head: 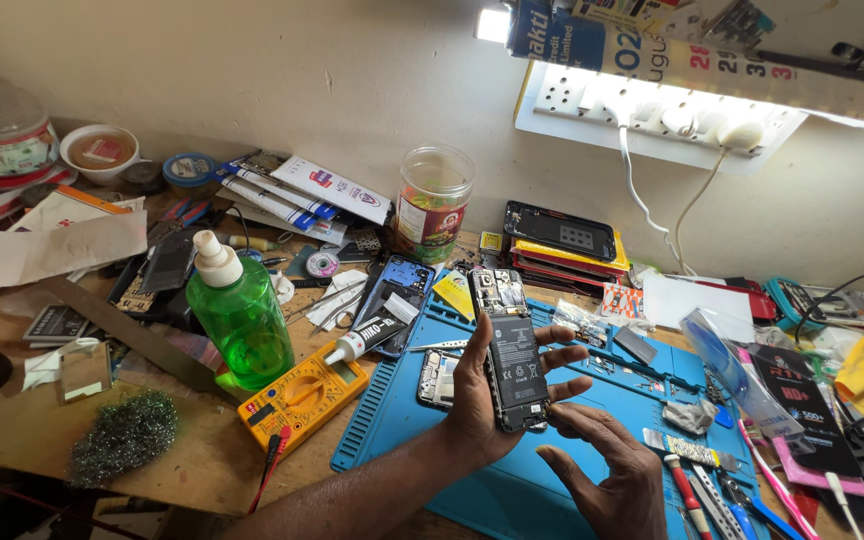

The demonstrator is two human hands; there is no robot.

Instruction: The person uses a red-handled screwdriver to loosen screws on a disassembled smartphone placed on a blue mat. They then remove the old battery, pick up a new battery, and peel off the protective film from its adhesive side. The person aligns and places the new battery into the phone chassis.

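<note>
Above the blue work mat, an opened phone with its back cover off is held upright, battery side facing the camera. The left hand grips it, with fingers wrapped around its right edge and the thumb on the left edge. The right hand is just beside the phone's lower end, its fingers loosely spread and holding nothing. On the surface to the left stand a green bottle and a yellow multimeter. Screwdrivers lie on the mat near the right hand.

Opened phone, battery exposed, upright above blue mat
</note>
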